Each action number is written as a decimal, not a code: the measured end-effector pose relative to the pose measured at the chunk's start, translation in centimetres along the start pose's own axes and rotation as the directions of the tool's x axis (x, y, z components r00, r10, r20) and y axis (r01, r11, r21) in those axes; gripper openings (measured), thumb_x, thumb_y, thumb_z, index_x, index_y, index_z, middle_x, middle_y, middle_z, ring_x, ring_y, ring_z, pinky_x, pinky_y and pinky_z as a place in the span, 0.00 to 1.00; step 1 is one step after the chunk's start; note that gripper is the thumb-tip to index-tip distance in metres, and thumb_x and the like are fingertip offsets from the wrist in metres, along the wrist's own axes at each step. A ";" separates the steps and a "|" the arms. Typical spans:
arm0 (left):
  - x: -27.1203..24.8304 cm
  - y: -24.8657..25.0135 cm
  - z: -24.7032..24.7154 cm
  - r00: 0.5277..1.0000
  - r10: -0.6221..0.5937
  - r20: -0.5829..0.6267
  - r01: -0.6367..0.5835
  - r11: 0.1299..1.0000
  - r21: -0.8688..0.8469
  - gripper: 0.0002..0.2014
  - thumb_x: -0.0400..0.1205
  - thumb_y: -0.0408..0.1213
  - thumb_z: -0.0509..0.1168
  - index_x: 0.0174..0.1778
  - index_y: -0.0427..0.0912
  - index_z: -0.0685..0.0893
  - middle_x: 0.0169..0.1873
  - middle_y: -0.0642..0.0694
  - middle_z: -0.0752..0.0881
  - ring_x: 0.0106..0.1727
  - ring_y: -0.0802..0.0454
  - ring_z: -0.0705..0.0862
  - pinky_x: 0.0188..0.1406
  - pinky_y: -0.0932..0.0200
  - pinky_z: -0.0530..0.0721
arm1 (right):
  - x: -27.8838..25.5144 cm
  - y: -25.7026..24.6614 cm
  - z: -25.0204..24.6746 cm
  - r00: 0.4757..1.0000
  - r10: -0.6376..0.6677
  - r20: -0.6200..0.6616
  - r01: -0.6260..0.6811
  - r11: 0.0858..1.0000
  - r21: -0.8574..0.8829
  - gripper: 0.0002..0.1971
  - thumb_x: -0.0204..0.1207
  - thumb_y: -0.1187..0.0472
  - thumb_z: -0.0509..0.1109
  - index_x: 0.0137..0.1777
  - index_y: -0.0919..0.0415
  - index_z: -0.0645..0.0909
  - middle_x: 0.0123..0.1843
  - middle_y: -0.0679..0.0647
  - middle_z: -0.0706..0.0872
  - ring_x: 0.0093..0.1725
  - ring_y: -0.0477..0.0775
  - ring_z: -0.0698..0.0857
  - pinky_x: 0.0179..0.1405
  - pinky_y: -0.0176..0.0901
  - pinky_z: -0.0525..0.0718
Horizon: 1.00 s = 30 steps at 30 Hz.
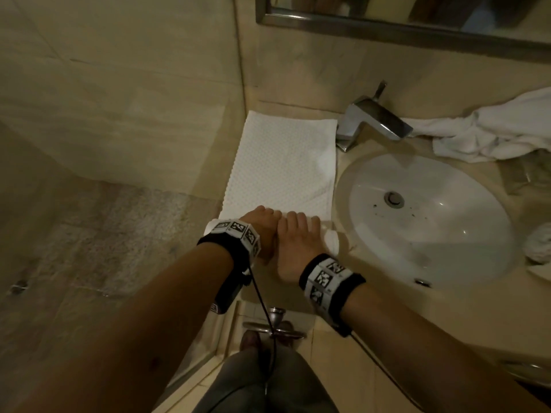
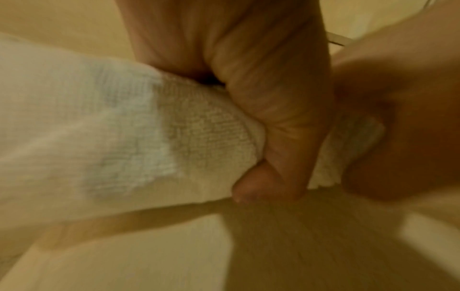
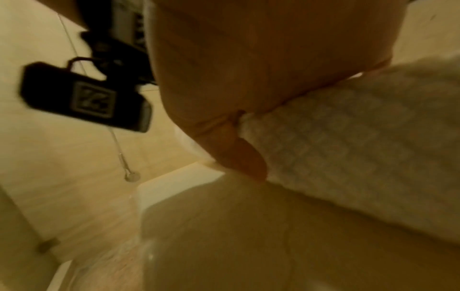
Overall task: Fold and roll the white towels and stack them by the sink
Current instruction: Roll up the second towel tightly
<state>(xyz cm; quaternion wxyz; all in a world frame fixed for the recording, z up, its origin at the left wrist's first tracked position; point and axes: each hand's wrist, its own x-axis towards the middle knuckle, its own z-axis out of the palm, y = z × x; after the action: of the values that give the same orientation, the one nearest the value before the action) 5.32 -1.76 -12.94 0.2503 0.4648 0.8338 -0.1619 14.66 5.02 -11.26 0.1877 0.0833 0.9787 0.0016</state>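
Note:
A white waffle-textured towel [image 1: 283, 165] lies folded into a long strip on the beige counter left of the sink [image 1: 429, 222]. Its near end is rolled up. My left hand [image 1: 262, 225] and right hand [image 1: 295, 234] sit side by side on that roll, fingers curled over it. In the left wrist view my left hand [image 2: 271, 137] grips the rolled towel [image 2: 124, 137], thumb underneath. In the right wrist view the right hand [image 3: 236, 118] wraps the towel roll [image 3: 348, 147]. A crumpled white towel [image 1: 492, 129] lies behind the sink at the right.
A chrome faucet [image 1: 372, 120] stands behind the basin. A mirror frame [image 1: 387, 25] hangs above. A tiled wall [image 1: 119, 84] borders the counter on the left. Another white cloth [image 1: 536, 245] shows at the right edge. A metal fixture [image 1: 274, 323] sits below the counter edge.

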 end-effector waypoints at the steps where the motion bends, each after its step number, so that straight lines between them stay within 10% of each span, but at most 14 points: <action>1: 0.4 -0.1 -0.2 0.999 -0.015 0.031 0.016 0.999 -0.033 0.43 0.63 0.49 0.79 0.71 0.43 0.68 0.66 0.45 0.73 0.67 0.46 0.71 0.71 0.54 0.71 | 0.1 0.0 0.3 0.999 0.012 -0.030 -0.011 1.000 0.020 0.35 0.70 0.52 0.66 0.76 0.61 0.58 0.68 0.57 0.66 0.68 0.60 0.66 0.75 0.59 0.59; 4: 0.4 -0.3 -0.8 0.997 -0.078 0.028 0.081 0.989 -0.120 0.41 0.62 0.47 0.79 0.70 0.45 0.69 0.65 0.45 0.74 0.67 0.45 0.72 0.68 0.53 0.73 | 1.2 0.3 0.4 0.997 0.019 -0.076 -0.010 0.993 0.120 0.33 0.70 0.53 0.70 0.74 0.58 0.62 0.68 0.57 0.70 0.67 0.59 0.68 0.72 0.53 0.64; 10: -3.0 -1.3 1.6 0.909 -0.018 -0.415 0.040 0.998 0.043 0.26 0.66 0.52 0.70 0.55 0.41 0.80 0.48 0.44 0.83 0.49 0.43 0.81 0.58 0.47 0.75 | 3.1 1.4 -0.4 0.997 0.080 -0.003 -0.077 0.971 0.224 0.33 0.66 0.42 0.69 0.68 0.59 0.70 0.67 0.57 0.76 0.68 0.60 0.72 0.71 0.55 0.68; 21: 0.5 -2.4 -0.8 0.988 -0.112 -0.106 0.095 0.984 -0.151 0.42 0.63 0.50 0.77 0.71 0.45 0.67 0.62 0.46 0.77 0.62 0.46 0.78 0.62 0.52 0.78 | 1.5 0.1 0.9 0.989 0.064 -0.136 -0.054 0.995 0.081 0.44 0.67 0.59 0.72 0.80 0.62 0.53 0.72 0.58 0.67 0.71 0.60 0.67 0.78 0.61 0.55; 28: -1.4 -0.5 2.9 0.786 -0.139 -0.602 0.134 0.990 -0.053 0.19 0.72 0.43 0.67 0.56 0.38 0.80 0.46 0.42 0.83 0.46 0.42 0.80 0.53 0.46 0.78 | 5.1 1.5 -0.7 0.997 0.046 -0.055 -0.039 0.991 0.128 0.33 0.62 0.52 0.76 0.67 0.57 0.69 0.64 0.55 0.77 0.65 0.59 0.76 0.68 0.56 0.70; 30: -1.1 -0.5 2.0 0.833 -0.187 -0.520 0.152 0.982 -0.110 0.17 0.75 0.43 0.63 0.58 0.41 0.77 0.50 0.43 0.82 0.51 0.43 0.79 0.56 0.47 0.75 | 5.5 1.5 -1.0 0.997 0.068 -0.021 -0.064 0.985 0.158 0.33 0.61 0.51 0.76 0.66 0.57 0.70 0.64 0.55 0.78 0.65 0.58 0.76 0.67 0.56 0.70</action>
<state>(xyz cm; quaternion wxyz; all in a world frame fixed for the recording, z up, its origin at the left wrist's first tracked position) 5.90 -3.77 -13.91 0.0109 0.4075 0.9129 -0.0226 9.48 7.40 -12.28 0.1675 0.1303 0.9748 -0.0682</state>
